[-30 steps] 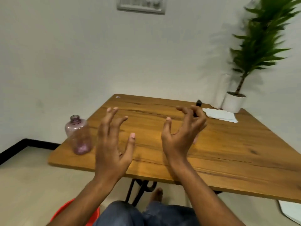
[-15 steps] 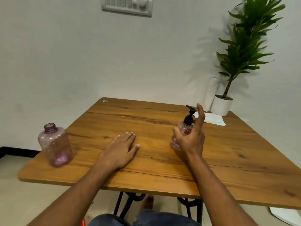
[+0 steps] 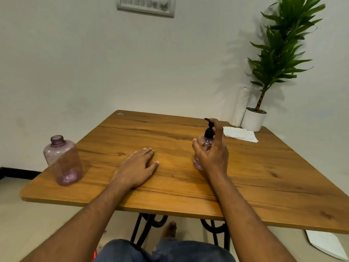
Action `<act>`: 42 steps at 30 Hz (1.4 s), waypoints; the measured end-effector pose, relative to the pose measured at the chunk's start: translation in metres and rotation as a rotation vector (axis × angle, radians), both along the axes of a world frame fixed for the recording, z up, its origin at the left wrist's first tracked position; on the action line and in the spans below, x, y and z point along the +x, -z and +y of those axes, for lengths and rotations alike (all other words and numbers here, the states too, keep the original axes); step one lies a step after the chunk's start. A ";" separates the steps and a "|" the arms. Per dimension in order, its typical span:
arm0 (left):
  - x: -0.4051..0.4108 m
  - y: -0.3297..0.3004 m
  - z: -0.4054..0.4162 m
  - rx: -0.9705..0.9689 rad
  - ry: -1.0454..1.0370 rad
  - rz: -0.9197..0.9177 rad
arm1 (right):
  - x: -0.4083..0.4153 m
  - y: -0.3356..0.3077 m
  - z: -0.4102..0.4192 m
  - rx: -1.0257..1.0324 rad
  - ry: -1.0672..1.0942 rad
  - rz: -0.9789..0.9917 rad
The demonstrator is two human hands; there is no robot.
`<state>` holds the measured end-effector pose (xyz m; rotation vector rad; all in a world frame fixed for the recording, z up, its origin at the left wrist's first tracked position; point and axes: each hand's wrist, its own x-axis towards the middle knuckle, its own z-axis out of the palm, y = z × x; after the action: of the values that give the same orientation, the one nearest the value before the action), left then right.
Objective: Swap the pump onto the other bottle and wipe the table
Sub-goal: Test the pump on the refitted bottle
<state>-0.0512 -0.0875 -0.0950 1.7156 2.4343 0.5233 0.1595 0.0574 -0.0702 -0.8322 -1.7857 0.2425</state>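
A clear pink bottle (image 3: pixel 204 143) with a black pump (image 3: pixel 209 129) stands upright near the middle of the wooden table (image 3: pixel 264 176). My right hand (image 3: pixel 212 154) is wrapped around this bottle from the near side, with the forefinger raised beside the pump head. An open pink bottle without a pump (image 3: pixel 63 160) stands upright at the table's left edge. My left hand (image 3: pixel 137 167) lies flat on the tabletop between the two bottles, holding nothing. A white folded tissue (image 3: pixel 238 134) lies at the far right of the table.
A white pot with a green plant (image 3: pixel 254 119) stands on the far right corner, next to a white paper roll (image 3: pixel 239 106). A wall switch panel is above. My knees and a bare foot show under the table's front edge.
Both hands came down from mid-air. The left hand settled flat on the table and the right hand closed around the pump bottle. Since half a second ago little has moved.
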 end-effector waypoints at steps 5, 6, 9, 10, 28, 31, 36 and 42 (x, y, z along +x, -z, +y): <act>0.000 0.001 0.001 0.000 -0.002 -0.004 | 0.001 0.000 -0.001 0.021 -0.018 0.007; 0.000 0.001 0.001 0.003 -0.005 -0.003 | 0.001 0.001 -0.001 0.025 -0.021 0.009; -0.001 0.002 0.000 -0.001 -0.006 -0.010 | 0.000 0.003 0.001 0.028 -0.018 0.011; -0.001 0.002 0.000 0.000 -0.004 -0.011 | 0.000 0.004 0.002 0.030 -0.016 0.005; 0.001 -0.001 -0.001 0.006 -0.002 -0.013 | 0.000 0.006 0.005 0.027 -0.031 0.020; 0.002 -0.003 -0.001 0.006 0.003 -0.008 | 0.000 0.005 0.007 0.020 -0.039 0.026; 0.001 -0.003 -0.002 0.003 0.013 -0.010 | 0.000 0.006 0.006 0.016 -0.034 0.025; 0.000 -0.002 -0.002 0.009 0.016 -0.009 | 0.002 0.006 0.004 0.004 -0.044 0.030</act>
<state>-0.0507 -0.0894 -0.0926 1.7303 2.4139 0.5395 0.1616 0.0615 -0.0758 -0.7830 -1.7778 0.2785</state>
